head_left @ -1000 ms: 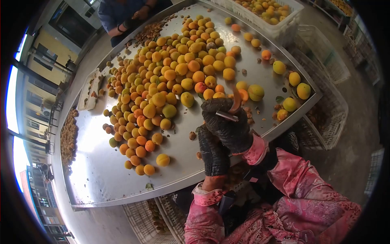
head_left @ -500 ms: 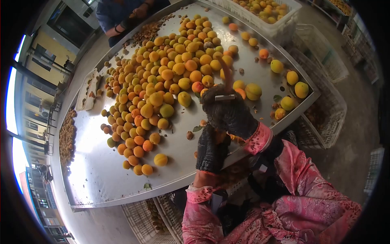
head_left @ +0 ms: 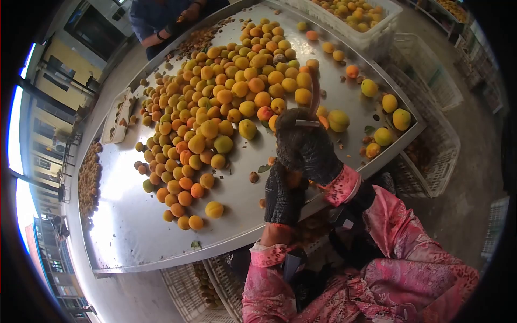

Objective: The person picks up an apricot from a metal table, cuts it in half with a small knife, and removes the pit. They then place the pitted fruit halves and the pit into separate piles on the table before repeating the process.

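Observation:
My right hand point(head_left: 308, 149), in a dark knitted glove, is closed round a curved tool point(head_left: 314, 89). The tool's thin reddish-brown end points up and away from the fist, and a short metal piece shows across the knuckles. Just below, my left hand point(head_left: 282, 200), gloved alike, is closed and touches the right. Between the hands a dull orange patch shows of what looks like an apricot point(head_left: 293, 178), mostly hidden by the fingers. A large heap of yellow and orange apricots point(head_left: 215, 107) lies beyond on the metal table point(head_left: 134, 237).
Loose apricots point(head_left: 383, 136) lie along the table's right side. Brown pits point(head_left: 89, 180) are piled at the left edge. A white crate of apricots point(head_left: 371, 35) stands at the back right, with plastic crates point(head_left: 431, 161) below. Another person's hand point(head_left: 188, 13) is at the far edge.
Both hands have shifted slightly right, still together. The right fist has turned a little, and the tool's tip now leans further right. The far person's arm has moved slightly.

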Available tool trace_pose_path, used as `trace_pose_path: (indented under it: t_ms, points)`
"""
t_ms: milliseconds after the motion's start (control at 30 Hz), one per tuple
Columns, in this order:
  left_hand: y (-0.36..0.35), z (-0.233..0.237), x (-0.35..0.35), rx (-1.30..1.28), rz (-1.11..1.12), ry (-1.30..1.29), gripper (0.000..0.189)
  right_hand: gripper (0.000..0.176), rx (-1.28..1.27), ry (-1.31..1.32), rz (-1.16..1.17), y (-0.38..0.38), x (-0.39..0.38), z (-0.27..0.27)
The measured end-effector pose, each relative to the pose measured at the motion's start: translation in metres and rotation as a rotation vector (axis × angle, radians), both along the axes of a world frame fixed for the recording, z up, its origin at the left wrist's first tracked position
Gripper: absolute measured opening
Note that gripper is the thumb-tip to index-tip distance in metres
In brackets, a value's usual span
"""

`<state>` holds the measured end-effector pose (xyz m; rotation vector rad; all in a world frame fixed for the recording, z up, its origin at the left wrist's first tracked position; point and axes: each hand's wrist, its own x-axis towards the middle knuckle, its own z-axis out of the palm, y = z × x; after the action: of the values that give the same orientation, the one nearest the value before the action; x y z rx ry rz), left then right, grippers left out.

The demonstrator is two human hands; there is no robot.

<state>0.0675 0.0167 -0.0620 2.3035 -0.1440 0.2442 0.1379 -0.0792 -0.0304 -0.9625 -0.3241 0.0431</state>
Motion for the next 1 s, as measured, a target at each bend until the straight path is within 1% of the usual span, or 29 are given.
trace_pose_path:
  t_ms: [33, 67, 100, 133, 167, 200, 233, 267, 300, 333, 367, 433, 467, 500, 533, 567, 600, 633, 667, 700, 733, 767, 800, 833, 867, 900, 967, 1000]
  points:
    - [-0.001, 0.005, 0.001, -0.134, 0.018, 0.068, 0.033, 0.011, -0.113, -0.08, -0.042, 0.004, -0.002, -0.001]
    - [0.002, 0.002, 0.0, -0.133, 0.021, 0.066, 0.033, 0.019, -0.227, -0.162, -0.085, 0.007, -0.004, 0.0]
    - [0.005, -0.006, -0.001, -0.119, -0.004, 0.045, 0.035, 0.019, -0.227, -0.164, -0.081, 0.009, -0.011, 0.001]
    - [0.01, -0.018, -0.003, -0.105, -0.029, 0.026, 0.038, 0.02, -0.239, -0.262, -0.027, 0.01, -0.021, 0.004]
    - [0.015, -0.05, 0.001, -0.107, -0.027, 0.026, 0.038, 0.021, -0.251, -0.36, 0.026, 0.01, -0.027, 0.007]
    - [0.018, -0.095, 0.01, -0.468, 0.026, 0.167, 0.036, 0.029, -0.453, -0.663, -0.007, 0.005, -0.024, 0.01]
    - [0.018, -0.119, 0.012, -0.83, 0.08, 0.307, 0.035, 0.029, -0.454, -0.666, -0.003, 0.004, -0.024, 0.009]
    - [0.013, -0.118, 0.006, -0.832, 0.081, 0.303, 0.035, 0.032, -0.602, -0.86, -0.046, 0.005, -0.026, 0.008]
    - [0.007, -0.111, 0.0, -1.237, 0.105, 0.228, 0.034, 0.034, -0.751, -1.054, -0.091, 0.006, -0.027, 0.006]
    - [0.004, -0.103, -0.005, -1.641, 0.128, 0.138, 0.034, 0.034, -0.844, -1.114, -0.094, 0.013, -0.028, -0.005]
    - [0.005, -0.095, -0.003, -1.643, 0.129, 0.132, 0.034, 0.034, -0.844, -1.118, -0.089, 0.016, -0.028, -0.003]
    - [0.012, -0.068, 0.008, -0.578, 0.106, -0.004, 0.034, 0.032, -0.5, -0.647, -0.297, 0.019, -0.027, 0.002]
    - [0.004, -0.009, -0.003, -1.237, 0.283, 0.283, 0.035, 0.032, -0.501, -0.652, -0.291, 0.014, -0.022, 0.009]
    - [-0.001, 0.006, -0.006, -1.24, 0.285, 0.279, 0.035, 0.031, -0.575, -0.504, -0.297, 0.002, -0.014, 0.018]
    - [-0.005, 0.015, -0.007, -1.149, 0.318, 0.274, 0.032, 0.03, -0.646, -0.356, -0.301, -0.005, -0.009, 0.025]
    - [-0.008, 0.019, -0.006, -1.058, 0.351, 0.267, 0.031, 0.03, -0.646, -0.363, -0.297, -0.008, -0.007, 0.031]
    - [-0.008, 0.019, -0.003, -1.062, 0.352, 0.262, 0.031, 0.03, -0.71, -0.336, -0.144, -0.01, -0.006, 0.036]
    - [-0.007, 0.015, 0.001, -1.35, 0.477, 0.34, 0.03, 0.03, -0.77, -0.304, 0.006, -0.013, -0.006, 0.038]
    - [-0.006, 0.01, 0.005, -1.635, 0.603, 0.42, 0.029, 0.03, -0.769, -0.304, 0.181, -0.016, -0.009, 0.028]
    - [-0.002, -0.004, 0.009, -1.635, 0.604, 0.419, 0.029, 0.03, -0.768, -0.303, 0.182, -0.016, -0.011, 0.019]
    - [0.004, -0.024, 0.014, -1.739, 0.576, 0.442, 0.028, 0.03, -0.91, -0.496, 0.19, -0.015, -0.013, 0.01]
    - [0.006, -0.027, 0.015, -1.843, 0.546, 0.466, 0.029, 0.03, -1.049, -0.691, 0.196, -0.014, -0.016, 0.007]
    - [0.006, -0.03, 0.013, -1.844, 0.548, 0.468, 0.029, 0.031, -1.089, -0.622, 0.218, -0.014, -0.02, 0.008]
    - [0.006, -0.032, 0.011, -1.75, 0.536, 0.421, 0.028, 0.031, -1.091, -0.623, 0.22, -0.015, -0.021, 0.007]
    - [0.005, -0.024, 0.011, -1.656, 0.521, 0.373, 0.027, 0.03, -1.103, -0.664, 0.173, -0.016, -0.021, 0.007]
    - [0.003, -0.015, 0.011, -1.656, 0.518, 0.371, 0.027, 0.03, -1.112, -0.703, 0.124, -0.016, -0.021, 0.006]
    - [0.0, 0.005, 0.007, -1.281, 0.602, 0.529, 0.028, 0.031, -1.084, -0.693, 0.113, -0.016, -0.022, 0.005]
    - [-0.002, 0.013, 0.004, -1.28, 0.6, 0.53, 0.028, 0.032, -1.057, -0.681, 0.103, -0.015, -0.023, 0.004]
